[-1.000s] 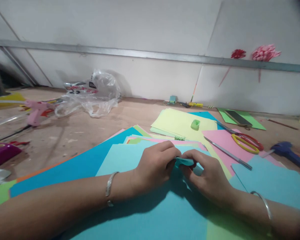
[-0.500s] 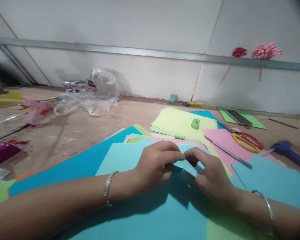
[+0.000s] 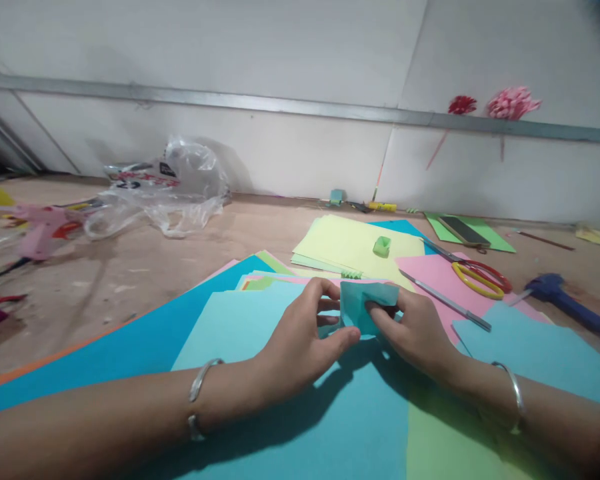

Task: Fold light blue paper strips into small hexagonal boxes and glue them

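Paper piece (image 3: pixel 363 310), small and light blue, is sitting upright between both hands over the big light blue sheet (image 3: pixel 240 327). Right hand (image 3: pixel 420 330) is pinching the piece's right edge, thumb on the near face, fingers behind it. Left hand (image 3: pixel 303 337) is touching the piece's left edge: thumb is reaching under the lower corner, fingers curled near the top, not clearly clamped on it. Both wrists are wearing a silver bangle (image 3: pixel 200 397). Under the grip the sheets are lying stacked: darker blue sheet (image 3: pixel 145 340) out to the left, green sheet (image 3: pixel 450 447) nearer the body on the right side, another light blue sheet (image 3: pixel 540 353) to the right of the right wrist. Just beyond the grip, a pale yellow stack (image 3: pixel 345 243) is carrying a small green folded bit (image 3: pixel 381 246). Beyond and right of the grip, a pink sheet (image 3: pixel 430 273) is lying under the scissors (image 3: pixel 473 277), handles yellow and red; a thin metal rod (image 3: pixel 445 301) is lying close past the right hand's knuckles. Blue glue gun (image 3: pixel 560 297) is lying farther right. Far left beyond the grip: clear plastic bag (image 3: pixel 165 187) and pink glue gun (image 3: pixel 43 227) on the wooden table (image 3: pixel 155 260). Two paper flowers (image 3: pixel 513 103) are hanging on the wall behind.
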### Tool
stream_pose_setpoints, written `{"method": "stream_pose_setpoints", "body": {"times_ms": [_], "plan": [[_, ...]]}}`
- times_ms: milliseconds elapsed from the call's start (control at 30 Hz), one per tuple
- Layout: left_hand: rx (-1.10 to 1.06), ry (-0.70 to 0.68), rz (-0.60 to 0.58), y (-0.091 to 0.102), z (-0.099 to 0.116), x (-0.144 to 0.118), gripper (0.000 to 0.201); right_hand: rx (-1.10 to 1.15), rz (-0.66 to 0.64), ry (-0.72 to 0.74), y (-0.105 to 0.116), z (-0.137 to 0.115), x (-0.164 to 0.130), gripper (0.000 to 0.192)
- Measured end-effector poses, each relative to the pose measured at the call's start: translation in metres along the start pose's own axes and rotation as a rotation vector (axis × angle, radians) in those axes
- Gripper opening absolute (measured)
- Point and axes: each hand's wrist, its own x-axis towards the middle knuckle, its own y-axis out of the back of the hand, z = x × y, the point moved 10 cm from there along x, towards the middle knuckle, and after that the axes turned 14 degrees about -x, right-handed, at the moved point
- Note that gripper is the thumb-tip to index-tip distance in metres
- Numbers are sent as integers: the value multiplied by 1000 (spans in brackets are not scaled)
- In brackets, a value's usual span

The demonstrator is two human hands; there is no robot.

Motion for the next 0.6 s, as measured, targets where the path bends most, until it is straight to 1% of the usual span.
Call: {"method": "stream_pose_setpoints", "body": {"times_ms": [100, 267, 400, 600], "plan": [[-49, 49, -30, -3, -6, 0, 26, 0, 4, 11, 0, -1, 0, 15], [-69, 18, -13, 0, -5, 1, 27, 16, -5, 20, -3, 1, 0, 16], [0, 24, -38, 0, -11, 3, 18, 19, -21, 6, -7, 5, 1, 15], [52, -2, -67, -3, -8, 2, 21, 49, -24, -33, -6, 8, 3, 18]]}}
